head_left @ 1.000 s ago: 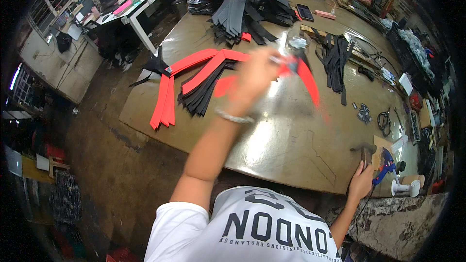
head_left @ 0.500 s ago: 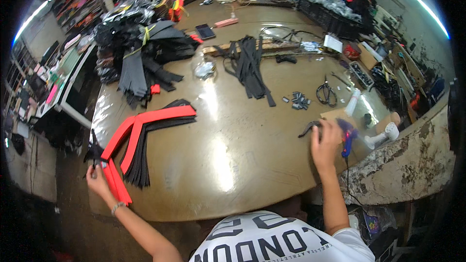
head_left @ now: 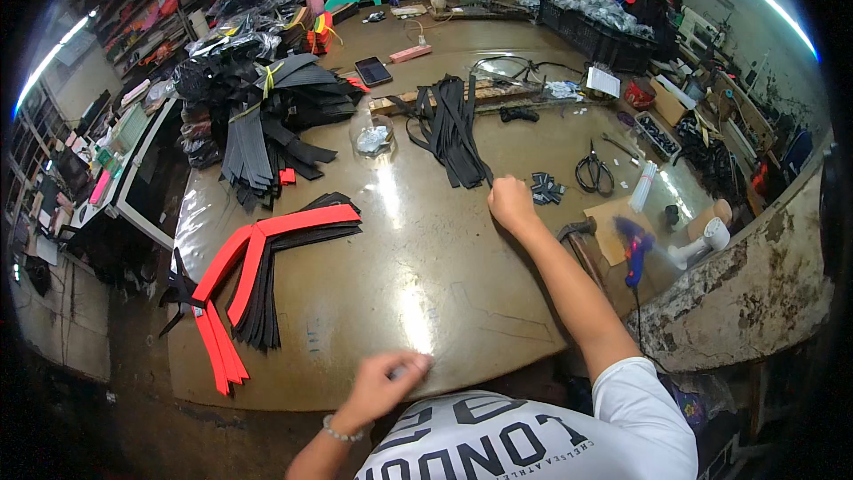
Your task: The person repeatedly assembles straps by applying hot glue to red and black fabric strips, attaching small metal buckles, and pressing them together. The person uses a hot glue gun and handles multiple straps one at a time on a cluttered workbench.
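Right hand [head_left: 513, 203]: closed at the lower end of the straps [head_left: 453, 133], which run off towards 11 o'clock. The fingertips are turned from view; the hold appears to be a pinch on a strap end, the part lying nearest the person. Left hand [head_left: 386, 384]: at 7 o'clock from the right, fingers loosely curled near the table's [head_left: 426, 293] front edge. It is blurred; whether it holds anything small cannot be told.

Near the right hand, clips [head_left: 546, 188] lie loose at 2 o'clock, with scissors [head_left: 594, 172] beyond. The hammer [head_left: 582, 244] lies at 4 o'clock, its handle pointing towards the person, presumably for a ready grasp. The glue gun [head_left: 635, 253] is farther out on that bearing, its cord running over the edge.

Farther off, the jar [head_left: 372, 140] stands at 10 o'clock. Red strips [head_left: 306, 216] at 9 o'clock are laid over black strips [head_left: 262, 311] in a matching bend, probably to keep the stack orderly. Above them, the dark pile [head_left: 249, 151] is bound with a yellow tie, seemingly against spreading.
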Demonstrator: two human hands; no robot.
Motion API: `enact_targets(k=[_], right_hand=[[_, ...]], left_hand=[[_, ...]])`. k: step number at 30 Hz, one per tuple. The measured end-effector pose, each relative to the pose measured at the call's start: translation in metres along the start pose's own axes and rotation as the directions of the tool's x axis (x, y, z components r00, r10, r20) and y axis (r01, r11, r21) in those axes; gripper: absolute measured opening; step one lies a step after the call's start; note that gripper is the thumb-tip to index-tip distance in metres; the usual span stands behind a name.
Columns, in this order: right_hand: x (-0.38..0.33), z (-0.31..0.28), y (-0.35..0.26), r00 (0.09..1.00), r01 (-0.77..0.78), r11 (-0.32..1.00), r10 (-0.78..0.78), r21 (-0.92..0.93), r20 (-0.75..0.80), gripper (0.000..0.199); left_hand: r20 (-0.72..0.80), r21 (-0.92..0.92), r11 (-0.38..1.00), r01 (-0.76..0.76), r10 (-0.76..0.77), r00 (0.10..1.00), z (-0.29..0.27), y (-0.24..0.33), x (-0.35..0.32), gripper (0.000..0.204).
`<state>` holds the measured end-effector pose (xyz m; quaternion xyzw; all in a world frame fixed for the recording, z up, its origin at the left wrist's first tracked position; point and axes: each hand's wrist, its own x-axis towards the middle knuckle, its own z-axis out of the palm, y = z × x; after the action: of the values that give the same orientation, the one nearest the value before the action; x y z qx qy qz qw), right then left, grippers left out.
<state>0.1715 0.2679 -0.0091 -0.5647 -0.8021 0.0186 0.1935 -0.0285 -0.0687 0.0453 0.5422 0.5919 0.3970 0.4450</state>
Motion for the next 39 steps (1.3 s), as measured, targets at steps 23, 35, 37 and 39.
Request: enact_targets(k=[23, 35, 37, 39], right_hand=[[-0.187, -0.066, -0.056, 0.53, -0.823, -0.045, -0.421, 0.567, 0.736, 0.036], [0.011, -0.041, -0.038, 0.574, -0.579, 0.368, -0.45, 0.728, 0.684, 0.015], [0.029, -0.026, -0.05, 0.663, -0.409, 0.407, -0.483, 0.817, 0.572, 0.015], [0.034, -0.004, -0.062, 0.758, -0.21, 0.503, -0.458, 0.838, 0.465, 0.022]], left_hand=[[-0.07, -0.333, 0.938, 0.101, -0.131, 0.989, 0.048, -0.012, 0.052, 0.023], [-0.138, 0.419, 0.901, -0.112, 0.185, 0.973, 0.057, -0.013, 0.002, 0.017], [-0.168, 0.484, 0.863, -0.146, 0.255, 0.952, 0.062, -0.017, -0.003, 0.013], [-0.202, 0.5, 0.859, -0.108, 0.237, 0.95, 0.065, -0.021, -0.006, 0.012]])
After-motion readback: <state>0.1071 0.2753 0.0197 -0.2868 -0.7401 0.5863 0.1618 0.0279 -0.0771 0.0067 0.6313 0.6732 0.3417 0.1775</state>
